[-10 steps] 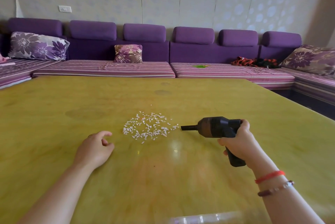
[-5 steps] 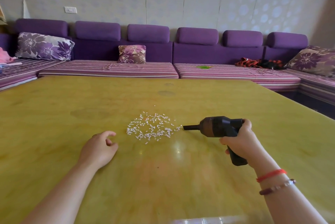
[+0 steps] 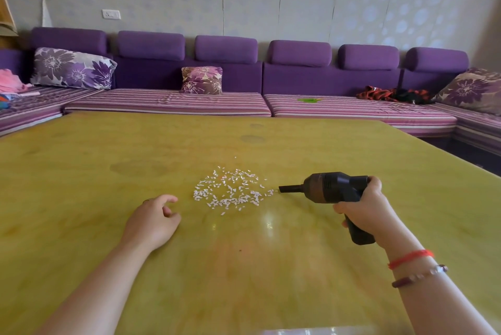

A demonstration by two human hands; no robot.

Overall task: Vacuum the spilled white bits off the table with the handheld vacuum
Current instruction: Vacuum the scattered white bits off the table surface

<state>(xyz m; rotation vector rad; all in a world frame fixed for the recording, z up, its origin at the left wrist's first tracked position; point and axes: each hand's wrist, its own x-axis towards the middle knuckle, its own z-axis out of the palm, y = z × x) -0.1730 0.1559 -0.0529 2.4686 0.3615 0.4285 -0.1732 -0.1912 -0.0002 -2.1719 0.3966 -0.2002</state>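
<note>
The left hand (image 3: 153,222) is rested on the yellow-green surface (image 3: 81,172), its fingers (image 3: 168,199) loosely curled with nothing held; its place on the surface is matched to that of a second ago. Just beyond and to the right of those fingertips the spilled white bits (image 3: 230,192) are spread in a rough round patch, and the patch is seen much as it was a second ago, so little or nothing appears to have been taken up. Further right, the handheld vacuum (image 3: 333,188) is gripped by the right hand (image 3: 363,212), the fingers wrapped round its black handle and the thumb laid against the rear of the body. The narrow nozzle (image 3: 290,188) is pointed leftward from those fingers, its tip just beside the nearest stray bits at the patch's right edge. Against the earlier views, the tip has been kept at almost the same stand-off from the patch, with only the head's own view shifted. Whether the motor is running cannot be told from the view, though no bits are seen lifting. The sweep itself is therefore judged not yet begun: the nozzle is lined up, and a pass leftward through the patch is what the task calls for.
</note>
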